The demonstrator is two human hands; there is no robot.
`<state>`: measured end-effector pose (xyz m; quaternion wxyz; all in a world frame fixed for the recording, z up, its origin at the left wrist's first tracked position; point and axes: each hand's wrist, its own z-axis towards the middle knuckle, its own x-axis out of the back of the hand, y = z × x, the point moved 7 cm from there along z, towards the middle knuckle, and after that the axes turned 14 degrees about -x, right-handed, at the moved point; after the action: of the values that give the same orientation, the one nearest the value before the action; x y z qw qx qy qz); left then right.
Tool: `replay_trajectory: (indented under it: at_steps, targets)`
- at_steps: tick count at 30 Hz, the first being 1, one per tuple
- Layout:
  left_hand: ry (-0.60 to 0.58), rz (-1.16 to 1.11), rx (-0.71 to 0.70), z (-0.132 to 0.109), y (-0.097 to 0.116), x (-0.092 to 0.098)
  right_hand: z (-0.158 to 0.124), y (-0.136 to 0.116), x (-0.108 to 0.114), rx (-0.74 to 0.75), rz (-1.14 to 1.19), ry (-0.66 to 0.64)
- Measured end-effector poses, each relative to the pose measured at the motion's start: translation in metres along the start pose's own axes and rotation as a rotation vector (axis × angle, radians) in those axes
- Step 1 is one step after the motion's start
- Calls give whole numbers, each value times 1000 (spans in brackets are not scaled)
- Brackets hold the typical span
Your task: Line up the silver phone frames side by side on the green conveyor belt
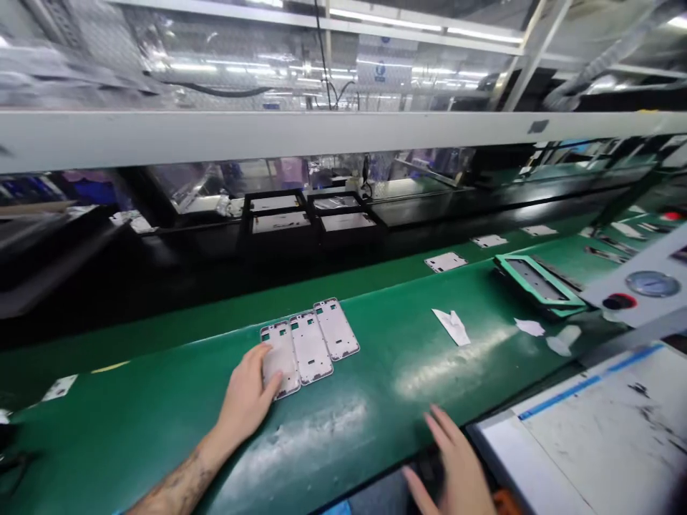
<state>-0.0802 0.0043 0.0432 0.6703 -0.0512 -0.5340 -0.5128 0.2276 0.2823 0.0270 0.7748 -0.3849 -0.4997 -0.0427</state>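
Three thin light-grey phone frames lie side by side on the green work surface [386,400]. My left hand [247,392] is on the leftmost frame [284,357], its thumb and fingers at the left part of that plate. The middle frame [311,348] touches it, and the right frame [337,329] sits slightly farther back. Over the near edge of the surface, at the lower right, my right hand [456,468] has its fingers apart and holds nothing.
A green-rimmed fixture [539,285] and crumpled white paper [451,327] lie to the right. More plates [445,262] rest on the far green strip. Black trays [280,220] stand behind. A gauge panel [652,284] and white-topped box [606,429] are at the right.
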Motion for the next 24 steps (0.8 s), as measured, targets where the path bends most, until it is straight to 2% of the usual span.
replay_trajectory:
  at_steps: [4,6,8,11,15,19,22,24]
  targets:
    - [-67,33,-70,24,28,-24,94,-54,-42,-68,-123,-307]
    - [-103,13,-85,29,33,-32,133,-70,-52,-85,-184,-327]
    - [-136,-10,-109,29,35,-39,154,-78,-57,-72,-207,-313]
    - [-158,-44,-135,26,34,-42,153,-80,-57,-37,-213,-269]
    - [-148,-80,-150,24,33,-40,122,-74,-49,-37,-216,-241]
    - [-161,-128,-154,24,32,-40,96,-46,-31,-119,-199,-204]
    - [-139,-154,-127,26,28,-38,88,-29,-11,-215,-189,-85]
    - [-117,-185,-102,26,24,-36,90,-28,-2,-283,-203,-13]
